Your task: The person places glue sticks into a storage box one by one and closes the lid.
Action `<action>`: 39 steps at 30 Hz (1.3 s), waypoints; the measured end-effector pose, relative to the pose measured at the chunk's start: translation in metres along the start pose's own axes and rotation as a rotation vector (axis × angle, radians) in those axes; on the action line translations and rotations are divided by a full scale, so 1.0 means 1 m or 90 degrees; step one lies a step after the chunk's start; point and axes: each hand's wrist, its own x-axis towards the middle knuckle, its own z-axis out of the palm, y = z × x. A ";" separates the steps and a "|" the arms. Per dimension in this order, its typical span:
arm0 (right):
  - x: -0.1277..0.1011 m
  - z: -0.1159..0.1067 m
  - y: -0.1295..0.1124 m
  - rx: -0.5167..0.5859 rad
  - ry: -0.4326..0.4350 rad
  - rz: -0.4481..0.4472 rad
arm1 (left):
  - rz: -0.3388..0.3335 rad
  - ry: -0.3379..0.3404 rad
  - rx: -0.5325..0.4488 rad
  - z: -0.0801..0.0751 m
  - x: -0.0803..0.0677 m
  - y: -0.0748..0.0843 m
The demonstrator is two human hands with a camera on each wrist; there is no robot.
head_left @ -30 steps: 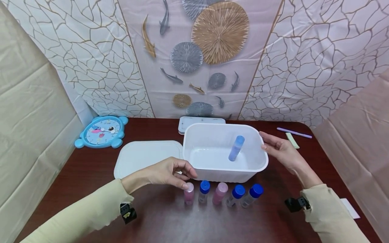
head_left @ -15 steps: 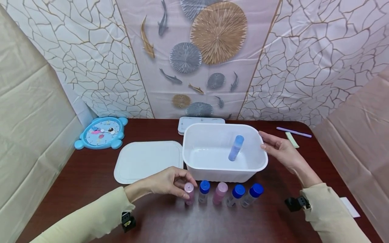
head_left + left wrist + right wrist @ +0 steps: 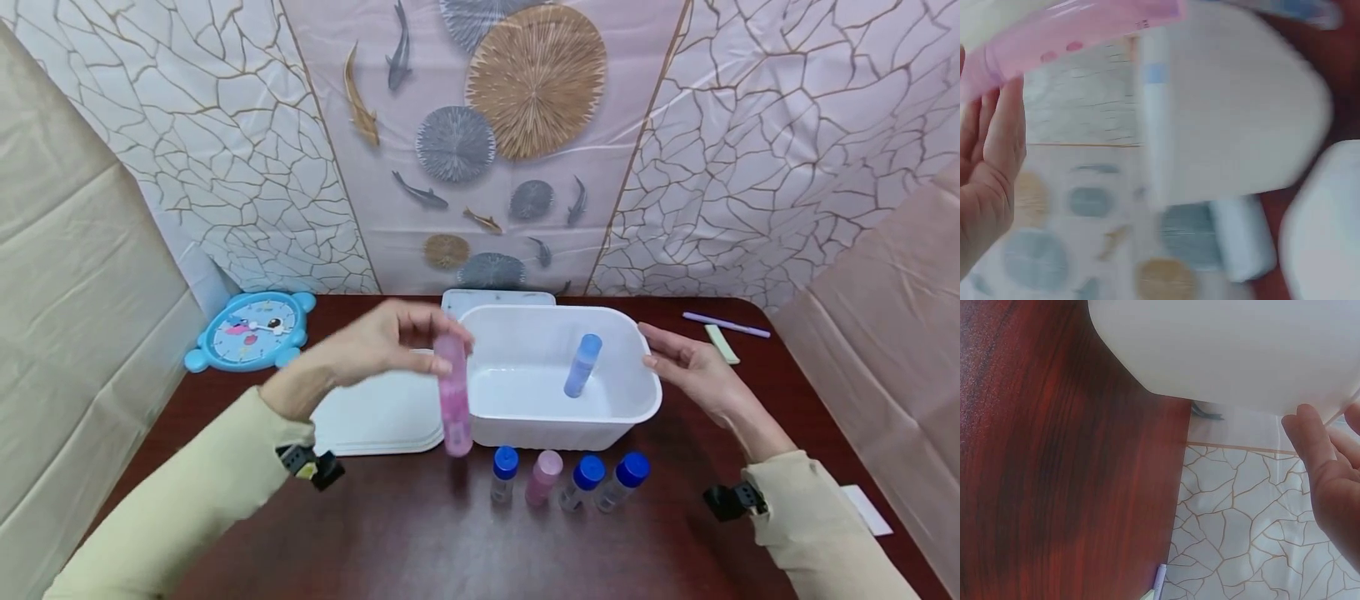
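Note:
My left hand [image 3: 390, 337] grips a pink bottle [image 3: 453, 396] by its top, lifted above the table just left of the white tub [image 3: 633, 417]; the left wrist view shows the pink bottle [image 3: 1079, 31] against my fingers [image 3: 991, 162], blurred. My right hand [image 3: 686, 367] holds the tub's right rim, its fingers [image 3: 1325, 472] against the tub wall [image 3: 1222, 350]. A blue bottle [image 3: 582, 365] leans inside the tub. In front of the tub stand several bottles: a blue-capped one [image 3: 503, 473], a pink one [image 3: 543, 477] and two more blue-capped ones [image 3: 584, 482] [image 3: 622, 481].
The tub's white lid [image 3: 375, 412] lies flat left of it. A blue toy clock [image 3: 251, 329] sits at the back left, a small white box [image 3: 495, 297] behind the tub. A purple pen [image 3: 726, 327] and green slip [image 3: 722, 345] lie back right. White paper [image 3: 866, 510] lies at the right edge.
My left hand has lifted the leftmost pink bottle off the table, up and toward the tub. The right hand and the other bottles have stayed put.

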 end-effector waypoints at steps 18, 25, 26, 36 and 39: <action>0.000 0.003 0.005 0.016 0.002 -0.019 | -0.068 0.107 -0.030 0.077 0.118 -0.052; 0.000 0.002 0.004 0.017 0.009 -0.026 | -0.131 0.064 0.023 0.099 0.134 -0.065; 0.000 0.002 0.004 0.016 0.009 -0.026 | -0.136 0.059 0.030 0.101 0.135 -0.066; -0.001 0.002 0.004 0.043 0.003 -0.049 | -0.114 0.028 0.063 0.116 0.141 -0.068; -0.002 0.001 0.004 0.045 0.004 -0.052 | -0.111 0.024 0.063 0.119 0.142 -0.069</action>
